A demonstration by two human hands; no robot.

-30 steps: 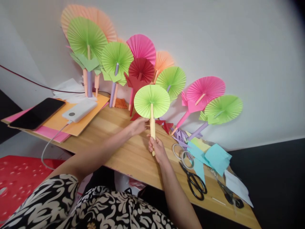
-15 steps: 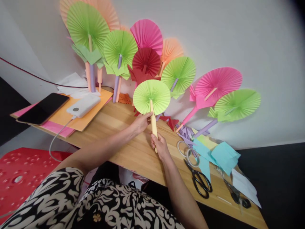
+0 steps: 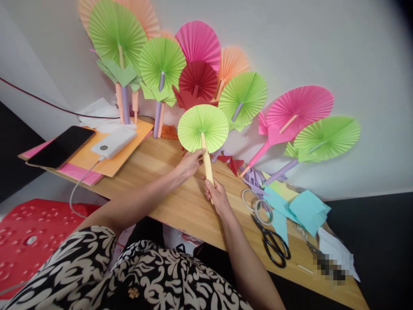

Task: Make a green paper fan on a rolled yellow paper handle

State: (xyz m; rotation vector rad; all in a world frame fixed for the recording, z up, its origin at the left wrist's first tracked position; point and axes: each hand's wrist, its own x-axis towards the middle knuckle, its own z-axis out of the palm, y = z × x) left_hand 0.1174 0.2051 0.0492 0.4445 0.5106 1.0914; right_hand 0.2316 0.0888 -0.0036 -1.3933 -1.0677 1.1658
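A round, pleated light-green paper fan (image 3: 203,122) with a pale yellow handle is held up over the wooden table (image 3: 167,172). My left hand (image 3: 191,162) is closed on the upper handle, just below the green disc. Lower down, my right hand (image 3: 217,196) wraps round the bottom of the same handle. The fan leans slightly, its top toward the left. Right of my right hand lie two rolls of tape (image 3: 263,212) and black-handled scissors (image 3: 274,245).
Several finished paper fans, among them a pink one (image 3: 300,110), lean against the wall. A phone (image 3: 61,146) and a white power bank (image 3: 114,144) lie on coloured sheets at left. Blue paper pieces (image 3: 309,211) lie at right; a red stool (image 3: 38,237) stands below left.
The fan has shifted very slightly to the left in view, and the camera view has moved a little. Both hands keep their hold on the handle.
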